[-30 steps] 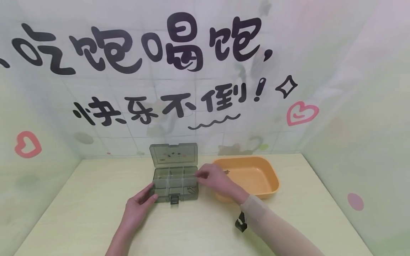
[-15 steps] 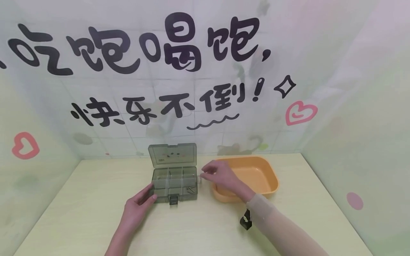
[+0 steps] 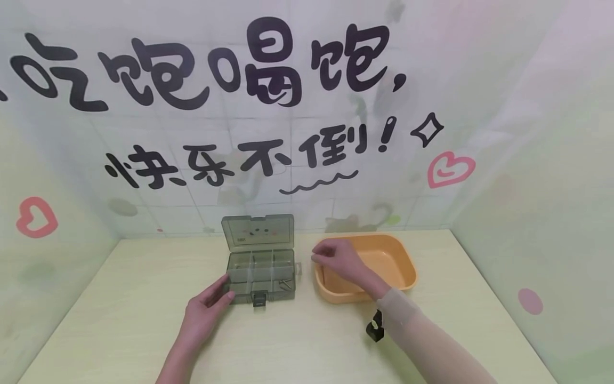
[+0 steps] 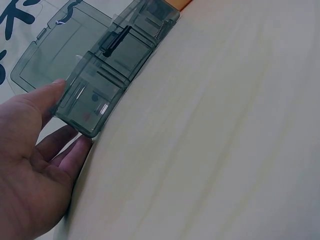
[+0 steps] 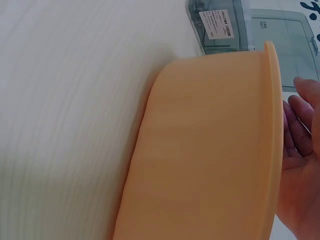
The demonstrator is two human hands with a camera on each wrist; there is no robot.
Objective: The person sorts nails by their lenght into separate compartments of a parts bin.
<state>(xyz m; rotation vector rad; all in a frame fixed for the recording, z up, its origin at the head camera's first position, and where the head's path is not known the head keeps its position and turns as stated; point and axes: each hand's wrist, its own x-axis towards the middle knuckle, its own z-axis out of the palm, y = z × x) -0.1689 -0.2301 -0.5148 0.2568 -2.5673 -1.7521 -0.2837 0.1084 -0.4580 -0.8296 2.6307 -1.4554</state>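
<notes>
Grey-green translucent plastic box with divided compartments [image 3: 280, 295] stands on the pale wood-grain table [image 3: 307, 346], left of the shallow orange basin with rounded corners [image 3: 342, 298]; the two are near each other but apart. Its hinged lid [image 3: 260, 240] stands raised at the rear, and the black front latch [image 3: 259, 302] is unfastened. Slim metal pieces [image 3: 285, 285] lie in the front right compartment.

Left hand [image 3: 206, 309]: grips the box at its front left corner between thumb and fingers. Right hand [image 3: 342, 261]: poised above the basin's left rim, fingers loosely bent, thumb and forefinger slightly apart; nothing shows between them. The basin floor beneath this hand is hidden, so any contents there cannot be told.

The step in hand appears to be handling small pieces between basin and box. To do it well:
1. Apply light, steady pressure with the left hand; excess force could skew the box.
2. Pass the right hand clear of the rim and pinch one piece at a time.
3. Cross the gap above the compartment walls and release low, to limit bouncing.
4. Hold the right wrist away from the raised lid.
</notes>
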